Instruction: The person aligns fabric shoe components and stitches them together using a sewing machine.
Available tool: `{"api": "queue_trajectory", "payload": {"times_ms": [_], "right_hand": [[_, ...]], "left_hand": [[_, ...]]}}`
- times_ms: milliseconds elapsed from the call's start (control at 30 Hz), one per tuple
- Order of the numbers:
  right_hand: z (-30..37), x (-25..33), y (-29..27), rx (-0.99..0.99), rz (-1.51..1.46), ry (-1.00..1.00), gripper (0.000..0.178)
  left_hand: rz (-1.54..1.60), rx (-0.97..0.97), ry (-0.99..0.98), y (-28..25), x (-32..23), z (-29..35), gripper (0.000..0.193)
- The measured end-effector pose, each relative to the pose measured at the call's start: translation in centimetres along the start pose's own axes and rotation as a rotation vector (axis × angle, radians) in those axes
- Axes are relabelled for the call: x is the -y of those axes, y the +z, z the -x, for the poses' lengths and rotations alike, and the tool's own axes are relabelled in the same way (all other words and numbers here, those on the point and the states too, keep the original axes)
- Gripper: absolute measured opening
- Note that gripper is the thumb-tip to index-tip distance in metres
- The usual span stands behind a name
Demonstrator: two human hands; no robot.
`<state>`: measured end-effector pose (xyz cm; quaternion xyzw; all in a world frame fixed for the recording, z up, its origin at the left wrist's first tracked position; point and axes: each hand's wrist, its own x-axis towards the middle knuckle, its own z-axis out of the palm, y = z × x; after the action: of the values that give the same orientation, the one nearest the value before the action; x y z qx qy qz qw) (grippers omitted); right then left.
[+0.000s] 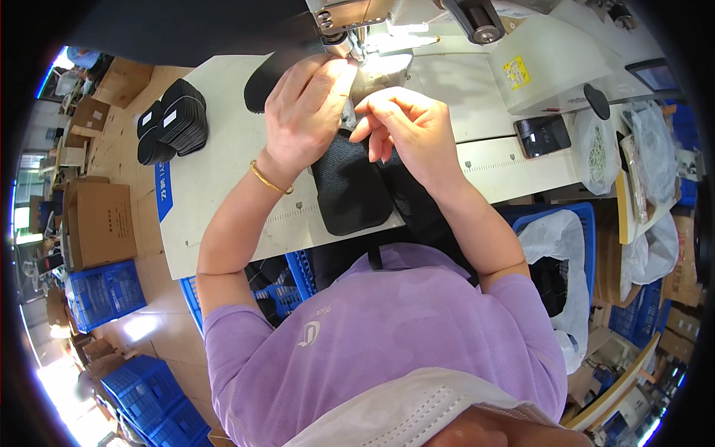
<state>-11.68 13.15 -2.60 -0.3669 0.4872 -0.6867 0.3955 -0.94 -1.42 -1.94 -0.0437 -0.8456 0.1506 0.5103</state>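
Observation:
My left hand (309,108) is at the sewing machine's needle area (357,48), its fingers bent together and the tips beside the presser foot. What they grip is hidden. A gold bangle (269,179) circles that wrist. Close by on the right, my right hand (408,130) has thumb and forefinger pinched and the other fingers curled; I cannot make out anything between them. A black textured fabric piece (351,190) with rounded corners lies below both hands, reaching over the table's front edge. Another black rounded piece (261,83) shows behind my left hand.
Banded stacks of black pieces (179,123) lie on the left of the white machine table (223,201). A phone (542,136) and a plastic bag (598,160) are at the right. A blue crate (588,246) with a white liner stands beside me; cartons (104,223) and crates line the left floor.

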Motion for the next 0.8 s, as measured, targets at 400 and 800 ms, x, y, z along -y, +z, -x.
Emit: {"api": "queue_trajectory", "payload": {"times_ms": [400,800], "right_hand": [[0.4,-0.6,0.2,0.023,0.035,0.016,0.021],[1.3,-1.6,1.3,0.02,-0.005,-0.07,0.03]], "left_hand": [[-0.052,0.155,-0.136,-0.7,-1.9,-0.9,0.035],[-0.048,0.243,0.006,-5.6,-0.4,-0.2,0.044]]}}
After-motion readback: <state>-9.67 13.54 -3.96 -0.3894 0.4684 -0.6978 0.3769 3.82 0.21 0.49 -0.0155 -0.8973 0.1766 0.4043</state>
